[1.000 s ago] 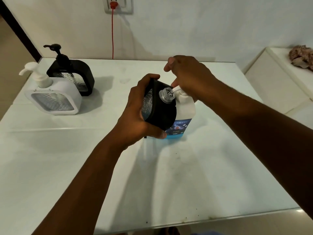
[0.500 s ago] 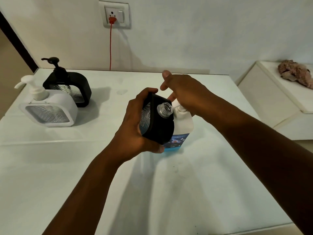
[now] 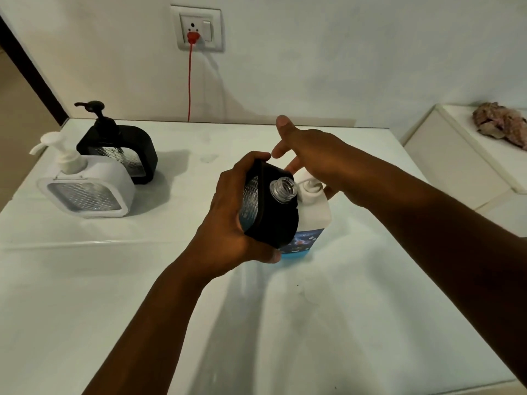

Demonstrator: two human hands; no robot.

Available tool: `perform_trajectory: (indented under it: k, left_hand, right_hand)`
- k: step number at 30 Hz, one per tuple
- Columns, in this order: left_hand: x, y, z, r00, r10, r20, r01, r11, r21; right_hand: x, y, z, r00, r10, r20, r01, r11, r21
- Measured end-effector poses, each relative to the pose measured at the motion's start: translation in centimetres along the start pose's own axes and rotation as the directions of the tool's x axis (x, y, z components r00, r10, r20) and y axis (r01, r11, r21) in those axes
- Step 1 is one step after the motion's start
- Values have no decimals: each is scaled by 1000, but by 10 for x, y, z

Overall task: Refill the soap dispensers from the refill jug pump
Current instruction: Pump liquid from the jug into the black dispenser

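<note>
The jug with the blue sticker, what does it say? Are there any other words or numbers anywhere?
Blue label on the refill jug: there is print, but too blurred and partly hidden behind the black dispenser to read.
Wall socket: no words or numbers visible.
Other two dispensers: no text visible.

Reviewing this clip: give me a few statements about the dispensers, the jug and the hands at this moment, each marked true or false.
1. The left hand grips a tilted black dispenser with no pump on its open neck. True.
2. The right hand is clenched in a fist. False: its fingers are extended above the refill jug.
3. Two capped dispensers stand at the table's far left. True: a white dispenser and a second black dispenser.
4. The refill jug lies on its side. False: it stands upright.
</note>
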State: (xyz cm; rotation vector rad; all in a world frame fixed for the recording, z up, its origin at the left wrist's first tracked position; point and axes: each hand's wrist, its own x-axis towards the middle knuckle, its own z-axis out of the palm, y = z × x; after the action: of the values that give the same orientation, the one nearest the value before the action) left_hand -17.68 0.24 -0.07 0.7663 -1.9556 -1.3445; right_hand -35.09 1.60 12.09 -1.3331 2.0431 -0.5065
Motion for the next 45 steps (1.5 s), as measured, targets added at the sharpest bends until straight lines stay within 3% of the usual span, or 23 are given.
perform_trajectory:
  k: [5, 10, 14, 18, 21, 25, 29, 34, 38, 45]
  left_hand:
    - [-1, -2, 1, 1000, 7, 1, -7, 1000, 9]
    - [-2, -1, 0, 1000, 17, -1, -17, 1000, 16]
    - [-2, 3, 3, 1000, 22, -15, -22, 1000, 21]
    - [-1, 5, 2, 1000, 7, -17, -7, 1000, 17]
    - [-1, 4, 2, 1000, 1, -15, -1, 1000, 13]
    - [-1, 4, 2, 1000, 12, -22, -12, 1000, 10]
    - [-1, 3, 1, 1000, 20, -14, -20, 1000, 18]
    - [0, 6, 1, 1000, 9, -26, -8, 999, 38]
    - [0, 3, 0, 1000, 10, -20, -9, 999, 40]
    - [-1, 3, 0, 1000, 11, -9, -11, 999, 44]
  right_hand:
    - [8, 8, 2, 999, -9, -52, 9, 1000, -6]
    - [15, 16, 14, 961, -203, -186, 175, 972, -159]
    - [3, 12, 11, 970, -198, -139, 158, 953, -258]
    - [-2, -1, 3, 998, -27, -55, 26, 1000, -10]
    - [0, -2, 0, 999, 37, -27, -36, 998, 44]
    - [9, 8, 7, 989, -92, -119, 86, 995, -53]
    - [11, 14, 13, 969, -79, -236, 73, 997, -34]
    - [2, 6, 11, 977, -100, -189, 86, 993, -82]
    - [4, 2, 5, 992, -25, -127, 37, 995, 94]
    - [10, 15, 11, 972, -99, -215, 109, 993, 36]
